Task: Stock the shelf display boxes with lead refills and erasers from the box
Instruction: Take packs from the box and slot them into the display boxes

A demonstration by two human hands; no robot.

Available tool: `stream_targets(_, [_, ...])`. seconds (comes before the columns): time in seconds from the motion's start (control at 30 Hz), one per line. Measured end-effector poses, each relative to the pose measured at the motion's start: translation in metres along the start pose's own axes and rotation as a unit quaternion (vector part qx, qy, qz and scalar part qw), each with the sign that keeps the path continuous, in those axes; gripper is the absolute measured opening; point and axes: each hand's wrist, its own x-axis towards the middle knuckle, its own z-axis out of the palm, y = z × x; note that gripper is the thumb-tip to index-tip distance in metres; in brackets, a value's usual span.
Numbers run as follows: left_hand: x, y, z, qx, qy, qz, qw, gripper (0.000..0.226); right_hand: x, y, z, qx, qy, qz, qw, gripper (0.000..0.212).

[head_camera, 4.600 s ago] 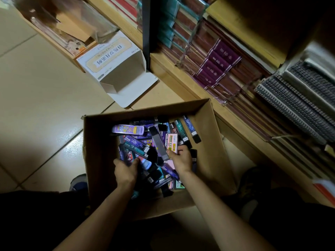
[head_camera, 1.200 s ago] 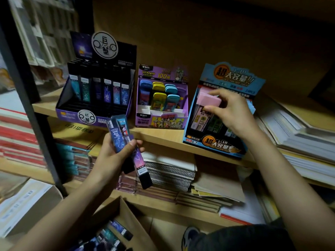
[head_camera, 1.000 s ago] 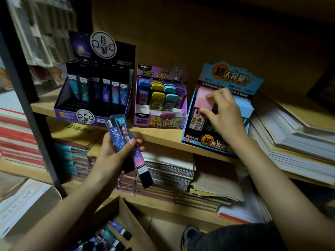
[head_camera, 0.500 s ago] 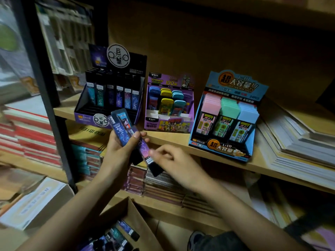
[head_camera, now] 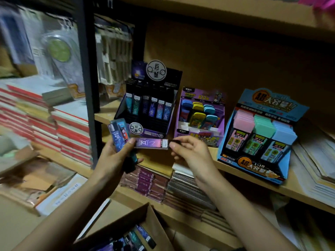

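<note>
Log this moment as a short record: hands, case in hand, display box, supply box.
left hand: grips several blue refill cases
right hand: pinches the dark end of the purple refill case, held level
black display box: refills upright at the back, front slots look bare
cardboard box: bottom of view, refills inside

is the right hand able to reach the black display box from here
Probably yes: the right hand pinches a purple refill just in front of the black display box with nothing between, though the left hand holds its other end.
</note>
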Motion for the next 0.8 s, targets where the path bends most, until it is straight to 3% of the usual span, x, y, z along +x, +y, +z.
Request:
stream_targets(0.13, [-0.003,-0.001,-0.009,0.021,-0.035,-0.029,0.999,0.042,0.028,-0.012,0.015,0.074,0.072,-0.011,0.995,0.012])
stream_targets(0.27, [0.003,0.004,-0.021,-0.024,0.001,-0.026,0.999,0.031,0.072,-0.044,0.025,0.062,0.114,-0.089,0.987,0.013])
stream_targets(0.37, [0.004,0.010,-0.033,-0.028,0.022,-0.023,0.999,0.028,0.111,-0.066,0.035,-0.051,0.142,-0.160,0.975,0.016])
stream_targets(0.53, [0.001,0.022,-0.048,-0.025,0.037,-0.009,0.999,0.037,0.154,-0.071,0.055,-0.259,0.138,-0.244,0.924,0.012])
stream_targets(0.67, [0.003,0.026,-0.055,-0.024,0.044,-0.013,0.999,0.039,0.164,-0.067,0.061,-0.326,0.107,-0.271,0.899,0.012])
stream_targets(0.8, [0.004,0.025,-0.056,-0.027,0.056,-0.019,0.998,0.034,0.166,-0.072,0.059,-0.340,0.088,-0.258,0.900,0.013])
